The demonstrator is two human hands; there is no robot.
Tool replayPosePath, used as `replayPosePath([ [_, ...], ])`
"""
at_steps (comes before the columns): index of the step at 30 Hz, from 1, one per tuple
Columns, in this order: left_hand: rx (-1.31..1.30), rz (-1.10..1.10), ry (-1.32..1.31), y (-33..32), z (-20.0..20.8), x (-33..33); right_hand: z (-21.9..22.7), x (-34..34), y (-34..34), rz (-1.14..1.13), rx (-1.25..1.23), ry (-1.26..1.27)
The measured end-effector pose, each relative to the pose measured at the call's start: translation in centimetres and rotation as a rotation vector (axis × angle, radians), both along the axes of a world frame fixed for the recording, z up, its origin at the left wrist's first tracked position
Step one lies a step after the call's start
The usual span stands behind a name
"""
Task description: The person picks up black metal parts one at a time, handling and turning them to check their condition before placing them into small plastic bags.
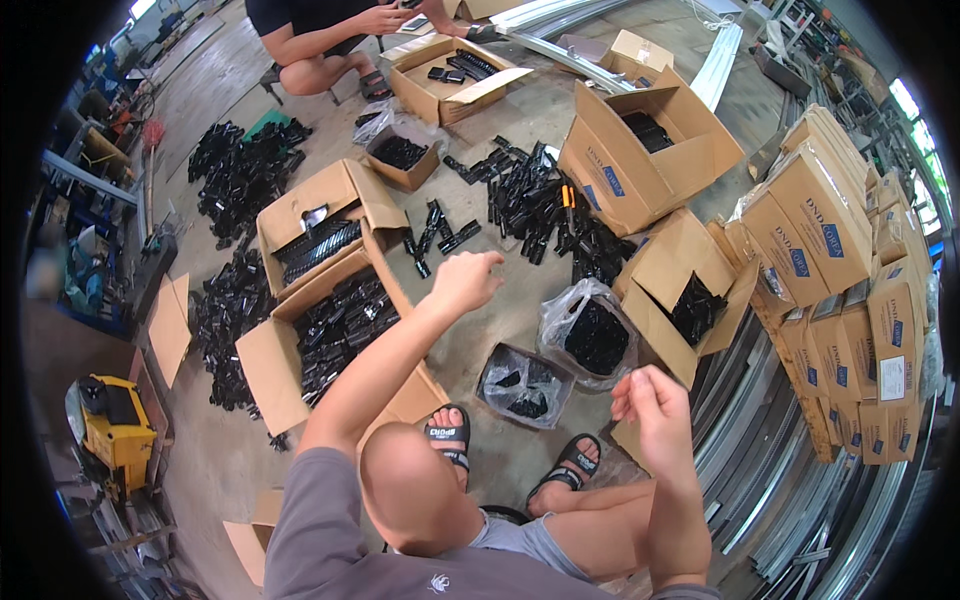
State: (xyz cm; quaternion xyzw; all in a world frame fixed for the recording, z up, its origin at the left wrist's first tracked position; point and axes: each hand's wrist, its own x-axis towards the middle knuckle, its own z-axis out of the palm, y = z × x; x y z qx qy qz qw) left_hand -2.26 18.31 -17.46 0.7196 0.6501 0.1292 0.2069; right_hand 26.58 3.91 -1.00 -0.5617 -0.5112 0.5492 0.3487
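My left hand (466, 283) is stretched out over the floor, near a few loose black parts (436, 230). Its fingers are bent together, and whatever they may hold is hidden. On the right, my right hand (652, 402) is raised with curled fingers close to the thumb; I cannot make out anything in it. Between my hands are a bag-lined box (526, 412) and a clear plastic bag (590, 330), both with small black pieces. Beyond my left hand lies a heap of black plastic parts (530, 205). An open carton (335, 335) full of black parts stands beside my left forearm.
Another person (330, 45) sits at the back near an open carton (450, 80). Stacked cartons (815, 230) and long metal profiles (760, 480) fill the right. More black parts (235, 330) and a yellow machine (115, 430) are on the left.
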Motion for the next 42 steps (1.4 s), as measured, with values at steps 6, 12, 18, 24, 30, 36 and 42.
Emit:
replayPosePath([
  [6,-0.226,0.063,0.195,8.7,-10.9,6.4,-0.8,0.0,0.6,0.085,0.023,-0.246],
  [12,-0.164,0.257,0.266,14.4,-19.1,13.9,-1.0,0.4,1.5,0.263,0.32,-0.419],
  [18,-0.068,0.222,0.36,15.4,-24.3,13.1,0.2,0.6,2.4,0.221,0.284,-0.417],
  [24,-0.142,0.23,0.183,13.1,-23.0,10.9,1.7,0.3,1.5,0.283,0.291,-0.432],
  [30,-0.905,0.356,-1.119,10.2,-12.4,11.4,-0.1,1.3,0.0,0.094,0.312,-0.409],
  [36,-0.867,0.11,-1.397,3.0,0.1,9.6,-2.0,3.1,3.9,-0.194,0.168,-0.418],
  [42,-0.799,0.024,-1.644,-4.9,13.9,10.4,-4.3,8.3,5.1,-0.358,0.049,-0.374],
])
